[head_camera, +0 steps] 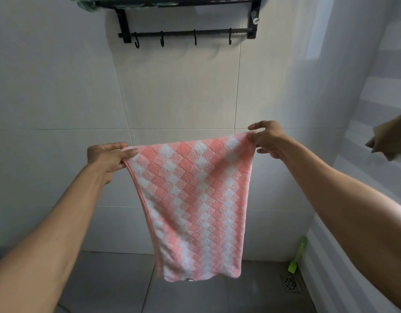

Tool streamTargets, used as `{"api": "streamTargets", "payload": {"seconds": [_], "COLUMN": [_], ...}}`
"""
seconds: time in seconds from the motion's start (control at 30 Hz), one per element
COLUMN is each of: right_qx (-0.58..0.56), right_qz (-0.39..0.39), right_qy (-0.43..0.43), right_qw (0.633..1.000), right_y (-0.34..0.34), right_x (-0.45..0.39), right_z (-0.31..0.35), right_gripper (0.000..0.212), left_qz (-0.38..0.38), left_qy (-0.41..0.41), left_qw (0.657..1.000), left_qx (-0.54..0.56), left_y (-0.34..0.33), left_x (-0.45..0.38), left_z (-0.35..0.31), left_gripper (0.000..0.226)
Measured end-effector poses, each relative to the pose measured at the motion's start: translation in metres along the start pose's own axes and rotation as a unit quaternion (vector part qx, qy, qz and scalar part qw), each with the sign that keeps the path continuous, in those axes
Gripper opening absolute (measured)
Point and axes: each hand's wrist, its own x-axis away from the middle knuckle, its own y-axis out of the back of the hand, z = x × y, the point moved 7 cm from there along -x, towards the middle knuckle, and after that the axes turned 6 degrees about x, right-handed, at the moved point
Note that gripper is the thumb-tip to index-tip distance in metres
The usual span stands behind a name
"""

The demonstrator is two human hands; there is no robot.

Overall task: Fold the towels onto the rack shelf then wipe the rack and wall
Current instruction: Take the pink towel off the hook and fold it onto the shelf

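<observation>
A pink and white checked towel point(195, 199) hangs doubled in front of me, stretched along its top edge. My left hand point(108, 158) pinches the top left corner and my right hand point(266, 138) pinches the top right corner. The black wall rack point(186, 35), with a bar of several hooks, is mounted high on the white tiled wall point(183, 91), well above the towel. A green towel point(86, 2) lies on the rack shelf at the upper left, mostly cut off by the frame.
A brown cloth point(389, 141) hangs at the right edge. A green brush point(296, 258) leans in the floor corner by a floor drain point(290, 283). The floor is grey tile.
</observation>
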Motion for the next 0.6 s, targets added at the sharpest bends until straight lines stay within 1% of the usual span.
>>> {"api": "streamTargets", "payload": {"seconds": [0.1,0.13,0.2,0.23,0.27,0.3,0.33,0.4,0.47,0.53,0.57,0.6], "right_qx": [-0.061,-0.078,-0.106,-0.107,-0.086,-0.042,0.012,0.096,0.133,0.125,0.099,0.049], "right_qz": [-0.019,-0.01,0.044,0.071,0.081,0.075,0.056,0.025,0.031,0.048,0.048,0.046], "right_qy": [-0.009,-0.01,-0.01,-0.004,0.006,0.02,0.036,0.058,0.063,0.065,0.075,0.088], "right_qw": [0.998,0.997,0.993,0.992,0.993,0.996,0.998,0.993,0.989,0.989,0.991,0.994], "right_y": [-0.001,-0.003,-0.008,-0.011,-0.012,-0.012,-0.01,-0.011,-0.015,-0.013,-0.007,-0.001], "right_x": [0.001,0.001,0.004,0.005,0.006,0.006,0.006,0.007,0.009,0.006,0.004,0.002], "right_z": [0.001,0.002,0.006,0.008,0.009,0.01,0.012,0.012,0.01,0.017,0.027,0.039], "right_gripper": [0.02,0.022,0.035,0.041,0.045,0.046,0.042,0.027,0.019,0.018,0.017,0.016], "left_qz": [0.014,0.014,0.006,-0.004,-0.019,-0.035,-0.047,-0.057,-0.05,-0.03,-0.019,0.0], "left_qy": [-0.009,-0.01,-0.014,-0.018,-0.024,-0.031,-0.039,-0.051,-0.058,-0.077,-0.093,-0.104], "left_qw": [0.999,0.997,0.992,0.987,0.982,0.975,0.969,0.96,0.955,0.957,0.966,0.978], "left_qx": [-0.049,-0.075,-0.128,-0.157,-0.188,-0.216,-0.238,-0.268,-0.286,-0.278,-0.242,-0.181], "left_y": [-0.001,0.001,0.005,0.008,0.01,0.012,0.013,0.014,0.013,0.011,0.011,0.01], "left_x": [-0.002,-0.006,-0.009,-0.01,-0.01,-0.011,-0.01,-0.006,-0.005,-0.012,-0.018,-0.023], "left_z": [-0.001,-0.001,0.0,0.0,-0.001,-0.002,-0.003,-0.004,-0.002,-0.01,-0.02,-0.032], "left_gripper": [0.049,0.055,0.059,0.058,0.055,0.054,0.052,0.046,0.037,0.031,0.028,0.026]}}
